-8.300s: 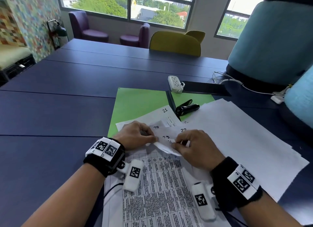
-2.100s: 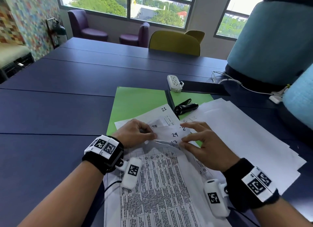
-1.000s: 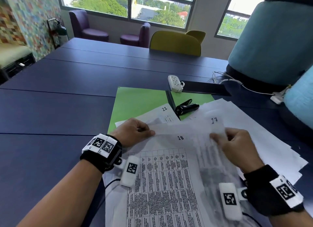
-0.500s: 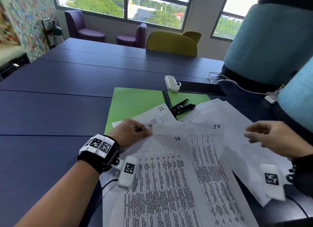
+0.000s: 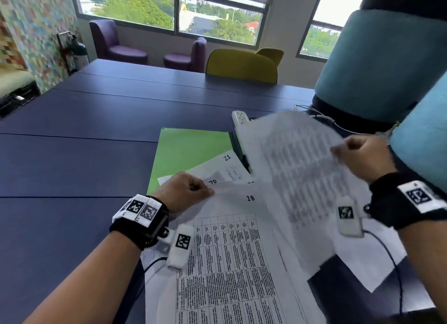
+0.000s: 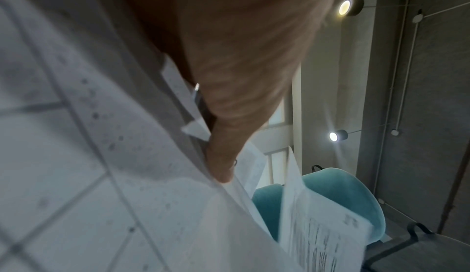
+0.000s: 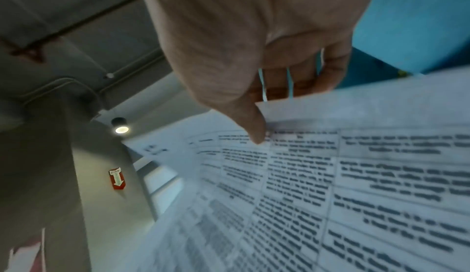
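Right hand (image 5: 362, 159) pinches the printed sheet (image 5: 297, 178) by its right edge, thumb on top. The sheet is raised off the surface (image 5: 72, 166), right of the green folder (image 5: 188, 149), probably being re-sorted. Left hand (image 5: 183, 190) pinches the numbered stack (image 5: 229, 263) at its top corner, likely so the pages don't slide.

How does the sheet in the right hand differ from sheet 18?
The lifted sheet hangs in the air, pinched by the right hand; sheet 18 lies flat, the left hand pinching page corners at its top. The lifted sheet is blurred; sheet 18 reads sharp. Both carry printed tables.
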A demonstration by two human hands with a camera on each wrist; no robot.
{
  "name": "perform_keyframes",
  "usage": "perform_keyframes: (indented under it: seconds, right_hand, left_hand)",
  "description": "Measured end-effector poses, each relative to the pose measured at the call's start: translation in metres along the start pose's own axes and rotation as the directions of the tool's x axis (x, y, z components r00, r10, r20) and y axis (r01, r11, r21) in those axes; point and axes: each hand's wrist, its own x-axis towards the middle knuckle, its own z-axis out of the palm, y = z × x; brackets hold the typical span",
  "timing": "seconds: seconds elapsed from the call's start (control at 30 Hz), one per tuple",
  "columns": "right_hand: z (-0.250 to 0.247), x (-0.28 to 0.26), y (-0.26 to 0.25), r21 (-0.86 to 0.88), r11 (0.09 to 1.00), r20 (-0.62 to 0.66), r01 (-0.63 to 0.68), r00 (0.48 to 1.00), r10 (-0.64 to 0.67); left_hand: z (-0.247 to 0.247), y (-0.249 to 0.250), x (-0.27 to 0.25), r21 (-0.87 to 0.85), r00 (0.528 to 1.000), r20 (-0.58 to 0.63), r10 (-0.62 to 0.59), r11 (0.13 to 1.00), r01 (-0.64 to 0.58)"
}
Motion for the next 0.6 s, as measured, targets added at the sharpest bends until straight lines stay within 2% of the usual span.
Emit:
perform_keyframes:
  seconds: [0.07, 0.13, 0.2, 0.3, 0.37, 0.4, 0.43, 0.5, 0.53, 0.6]
  right_hand:
    - [-0.018, 0.019, -0.019, -0.133, 0.989, -0.167, 0.067, 0.982, -0.089]
    - [-0.037, 0.036, -0.036, -0.326, 0.935, -0.264, 0.139, 0.936, -0.231]
    - [-0.052, 0.050, -0.052, -0.451, 0.849, -0.277, 0.276, 0.861, -0.427]
    - [-0.057, 0.040, -0.079, -0.558, 0.732, -0.267, 0.391, 0.751, -0.604]
    - [-0.038, 0.017, -0.091, -0.660, 0.615, -0.139, 0.431, 0.735, -0.664]
    - [-0.024, 0.005, -0.091, -0.691, 0.568, -0.060, 0.447, 0.747, -0.662]
    - [-0.009, -0.004, -0.088, -0.716, 0.536, 0.025, 0.448, 0.783, -0.621]
    - [0.022, -0.014, -0.070, -0.793, 0.462, 0.206, 0.398, 0.888, -0.412]
    - [0.036, -0.018, -0.058, -0.821, 0.420, 0.284, 0.386, 0.915, -0.285]
    - [0.056, -0.022, -0.030, -0.841, 0.373, 0.389, 0.393, 0.917, -0.088]
  left_hand:
    - [0.000, -0.001, 0.000, -0.010, 1.000, 0.008, -0.004, 1.000, 0.004]
    - [0.000, -0.001, 0.001, -0.008, 1.000, 0.006, -0.002, 1.000, 0.002]
    - [0.000, 0.000, 0.001, -0.005, 1.000, -0.002, 0.000, 1.000, 0.000]
    - [-0.001, 0.001, 0.001, 0.000, 1.000, 0.003, 0.001, 1.000, -0.001]
    - [-0.001, 0.002, 0.000, 0.007, 1.000, 0.006, 0.001, 1.000, -0.001]
    - [-0.001, 0.003, -0.001, 0.010, 1.000, 0.004, 0.001, 1.000, -0.001]
    - [-0.001, 0.003, -0.002, 0.011, 1.000, 0.001, 0.001, 1.000, -0.001]
    - [-0.001, 0.004, -0.003, 0.007, 1.000, -0.004, -0.005, 1.000, 0.005]
    - [-0.001, 0.004, -0.004, 0.005, 1.000, -0.004, -0.008, 1.000, 0.008]
    - [-0.001, 0.002, -0.003, -0.008, 1.000, 0.001, -0.014, 1.000, 0.014]
